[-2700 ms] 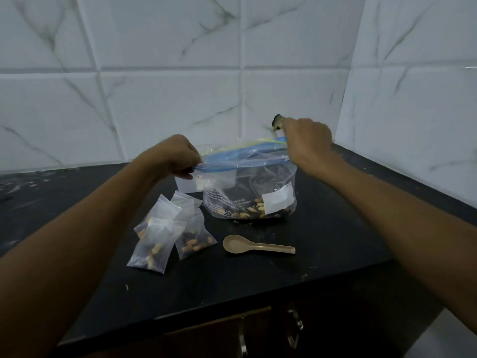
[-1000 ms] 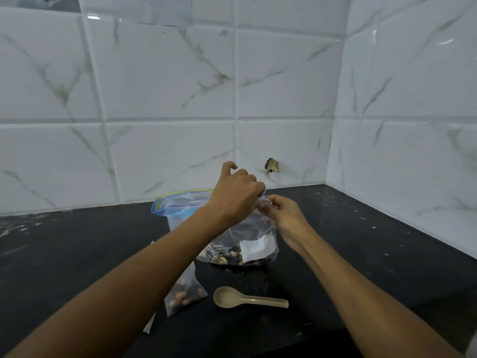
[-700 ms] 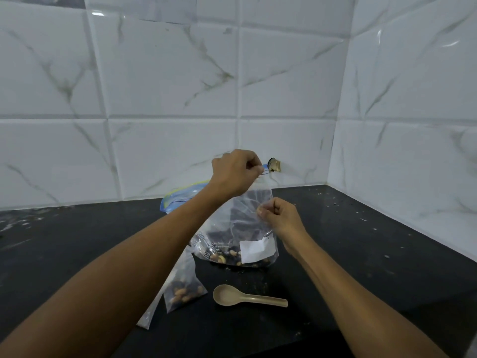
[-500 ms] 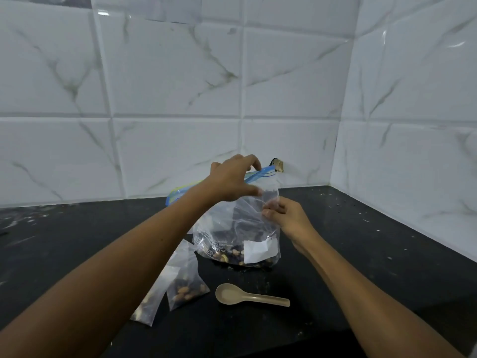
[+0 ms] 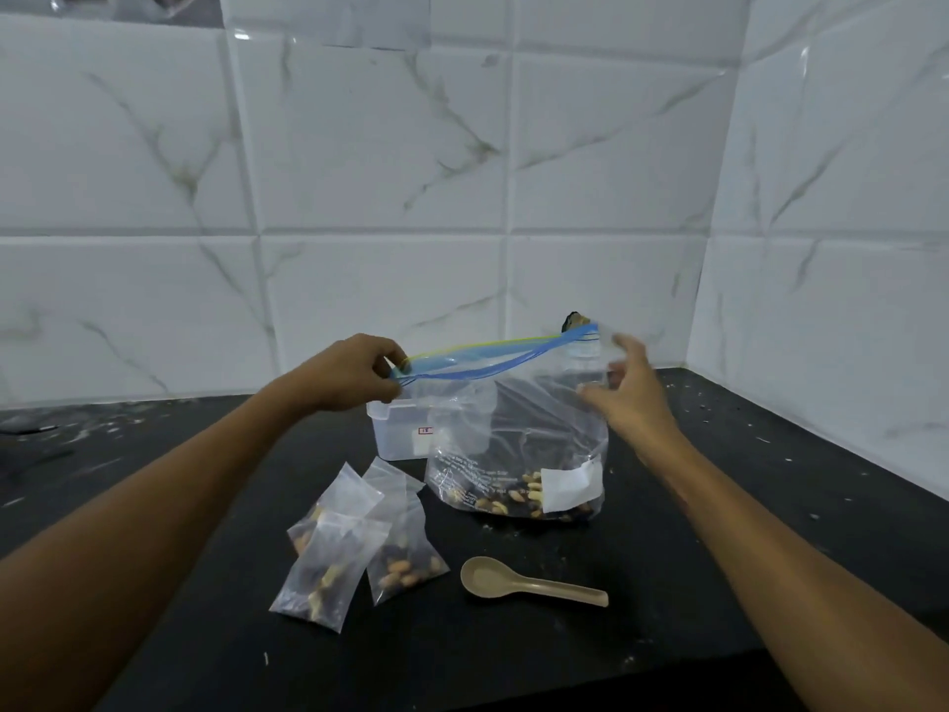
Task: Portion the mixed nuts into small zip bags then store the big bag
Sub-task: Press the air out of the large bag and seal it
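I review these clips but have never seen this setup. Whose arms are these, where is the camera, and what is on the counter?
There is no machine: a person wears one camera on the head, looking down at their own arms. The left hand pinches the left end of the big bag at its blue zip strip. The right hand, blurred, is at the bag's right side with fingers spread. On the black counter lie three small filled zip bags, a beige spoon and, behind the big bag, a clear plastic box.

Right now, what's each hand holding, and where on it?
Left hand pinches the big bag at the left end of its zip strip. Right hand, blurred, fingers spread by the right edge, grips nothing.
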`<state>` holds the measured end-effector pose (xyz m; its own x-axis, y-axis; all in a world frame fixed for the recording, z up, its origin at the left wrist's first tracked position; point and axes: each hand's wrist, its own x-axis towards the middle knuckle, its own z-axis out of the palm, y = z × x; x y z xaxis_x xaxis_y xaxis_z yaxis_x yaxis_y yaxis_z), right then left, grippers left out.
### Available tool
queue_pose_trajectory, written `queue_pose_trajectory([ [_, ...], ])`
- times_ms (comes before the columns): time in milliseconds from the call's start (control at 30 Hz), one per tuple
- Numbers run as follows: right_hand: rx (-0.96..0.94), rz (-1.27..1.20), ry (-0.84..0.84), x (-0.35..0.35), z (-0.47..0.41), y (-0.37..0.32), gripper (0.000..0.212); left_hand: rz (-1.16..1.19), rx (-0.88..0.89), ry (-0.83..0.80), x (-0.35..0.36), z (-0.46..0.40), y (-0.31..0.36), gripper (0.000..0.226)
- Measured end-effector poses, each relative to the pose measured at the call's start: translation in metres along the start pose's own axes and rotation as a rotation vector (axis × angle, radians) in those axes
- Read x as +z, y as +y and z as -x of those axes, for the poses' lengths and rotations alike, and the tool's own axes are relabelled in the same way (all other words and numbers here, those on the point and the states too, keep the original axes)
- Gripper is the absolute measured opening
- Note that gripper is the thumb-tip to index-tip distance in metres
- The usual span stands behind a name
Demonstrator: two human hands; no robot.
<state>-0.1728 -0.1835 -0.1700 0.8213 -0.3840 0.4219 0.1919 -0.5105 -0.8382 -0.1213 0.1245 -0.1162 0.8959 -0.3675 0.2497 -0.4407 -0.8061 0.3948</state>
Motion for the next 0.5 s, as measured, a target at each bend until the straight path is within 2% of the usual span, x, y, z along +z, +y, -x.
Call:
queue_pose_trajectory([
  [67,-0.39,0.204,0.25,0.002,0.004,-0.032,0.06,0.145,0.018,0.06,0.006,0.001,0.002,0.023],
  [100,-0.598,0.302,0.28,0.005,0.007,-0.052,0.055,0.201,0.033,0.096,0.01,0.002,0.003,0.022],
  [133,-0.754,0.402,0.21,0.011,0.007,-0.069,0.05,0.25,0.042,0.135,0.015,0.003,0.005,0.02],
  [167,-0.85,0.502,0.061,0.02,0.006,-0.085,0.05,0.304,0.044,0.171,0.019,0.004,0.007,0.019],
  [233,-0.846,0.759,-0.297,0.044,0.003,-0.111,0.061,0.447,0.043,0.236,0.027,0.008,0.013,0.018],
  [300,-0.768,0.894,-0.483,0.066,-0.001,-0.126,0.063,0.617,0.025,0.292,0.035,0.012,0.018,0.016],
  [400,-0.747,0.825,-0.456,0.083,-0.007,-0.135,0.034,0.806,-0.042,0.291,0.052,0.015,0.018,0.017],
  [500,-0.671,0.672,-0.487,0.083,-0.011,-0.138,0.015,0.791,-0.087,0.162,0.072,0.017,0.013,0.026],
])
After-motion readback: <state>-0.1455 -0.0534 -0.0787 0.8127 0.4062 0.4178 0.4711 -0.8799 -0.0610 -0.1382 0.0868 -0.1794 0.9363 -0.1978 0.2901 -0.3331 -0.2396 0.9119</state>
